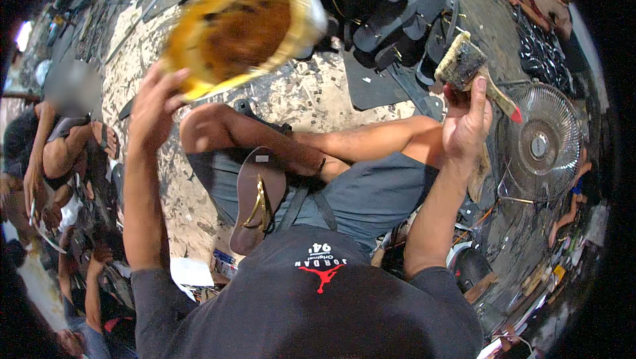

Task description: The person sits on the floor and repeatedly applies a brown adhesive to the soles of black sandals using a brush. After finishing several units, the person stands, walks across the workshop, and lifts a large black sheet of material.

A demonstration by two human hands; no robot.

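Observation:
My left hand point(158, 104) is raised at the left, its fingers closed on the rim of a yellow tub point(182, 47). The tub is tilted and smeared by motion; its inside looks brown with dark spots. At the right, my right hand point(467, 117) grips a wide brush point(462, 60) with dark, caked bristles and a red-tipped handle. The bristles point up and to the left, well apart from the tub. On my lap lies a sandal point(246, 210) with a brown sole and gold straps, touched by neither hand.
Black sandals point(384, 27) are piled beyond my crossed legs. A round fan point(540, 143) stands close to my right arm. At the left sits another person point(66, 140); more people are near the lower left and far right. Scraps litter the pale floor sheet point(311, 94).

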